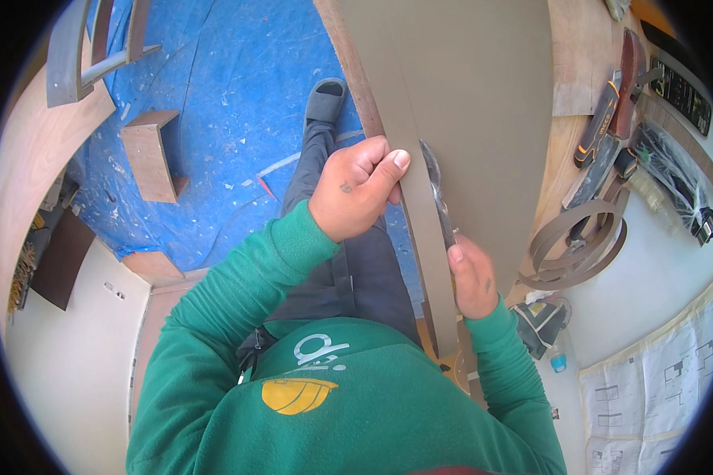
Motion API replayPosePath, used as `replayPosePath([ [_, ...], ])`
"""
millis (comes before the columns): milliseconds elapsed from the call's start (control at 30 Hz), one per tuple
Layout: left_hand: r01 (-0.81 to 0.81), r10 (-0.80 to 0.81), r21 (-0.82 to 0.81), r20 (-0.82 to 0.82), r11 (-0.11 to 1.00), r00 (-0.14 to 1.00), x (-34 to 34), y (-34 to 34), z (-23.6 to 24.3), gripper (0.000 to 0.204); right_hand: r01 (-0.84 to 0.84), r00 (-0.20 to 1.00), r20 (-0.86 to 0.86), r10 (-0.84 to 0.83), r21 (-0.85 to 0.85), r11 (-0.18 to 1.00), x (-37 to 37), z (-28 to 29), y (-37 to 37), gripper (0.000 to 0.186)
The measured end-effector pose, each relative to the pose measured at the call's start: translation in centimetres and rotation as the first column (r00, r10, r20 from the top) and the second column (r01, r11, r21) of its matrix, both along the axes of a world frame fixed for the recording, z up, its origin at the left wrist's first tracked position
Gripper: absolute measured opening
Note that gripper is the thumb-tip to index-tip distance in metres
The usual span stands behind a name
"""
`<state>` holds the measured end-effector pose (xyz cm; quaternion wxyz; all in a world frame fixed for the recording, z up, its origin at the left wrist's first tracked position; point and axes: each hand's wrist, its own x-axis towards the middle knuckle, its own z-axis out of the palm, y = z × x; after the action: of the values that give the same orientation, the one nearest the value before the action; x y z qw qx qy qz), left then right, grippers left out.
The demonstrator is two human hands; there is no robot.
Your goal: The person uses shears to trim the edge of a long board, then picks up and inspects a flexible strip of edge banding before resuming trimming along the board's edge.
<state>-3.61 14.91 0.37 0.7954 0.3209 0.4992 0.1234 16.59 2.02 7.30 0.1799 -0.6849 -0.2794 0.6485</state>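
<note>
A wide grey-brown board stretches away in front of me, with a long narrow edging strip along its left side. My left hand is closed on that strip, thumb pressed on top and fingers curled beneath. Just right of the strip, my right hand is closed round the near end of a slim, dark, shiny metal blade tool. Its tip points away from me and lies against the board beside the strip. The tool's exact kind is not clear, as the fingers hide its handle.
Blue sheeting covers the floor, with a small wooden piece on it. At right lie a coil of brown edging, an orange-and-black tool, a plastic bag and drawing sheets. Curved wooden parts stand far left.
</note>
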Motion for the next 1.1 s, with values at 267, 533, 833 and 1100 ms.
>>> replayPosePath([
  [267, 0.005, -0.005, -0.002, -0.010, 1.000, 1.000, -0.1, 0.0, -0.2, 0.036, 0.031, 0.999, 0.035, -0.031, 0.009, 0.999, -0.2, -0.3, -0.4, 0.045],
  [533, 0.013, -0.013, -0.039, 0.008, 0.999, 1.000, -0.3, -0.1, -0.3, 0.035, 0.040, 0.999, 0.019, -0.040, 0.016, 0.999, -0.2, -0.7, -1.0, 0.046],
  [833, 0.021, -0.021, -0.016, 0.010, 1.000, 1.000, -0.2, -0.1, 0.0, 0.034, 0.043, 0.999, -0.008, -0.043, 0.008, 0.999, -0.3, -0.4, 0.2, 0.045],
  [1100, 0.007, -0.006, -0.037, 0.019, 0.999, 1.000, -0.2, 0.0, 0.2, 0.034, 0.072, 0.997, 0.018, -0.073, 0.037, 0.997, -0.6, -0.8, -0.5, 0.045],
])
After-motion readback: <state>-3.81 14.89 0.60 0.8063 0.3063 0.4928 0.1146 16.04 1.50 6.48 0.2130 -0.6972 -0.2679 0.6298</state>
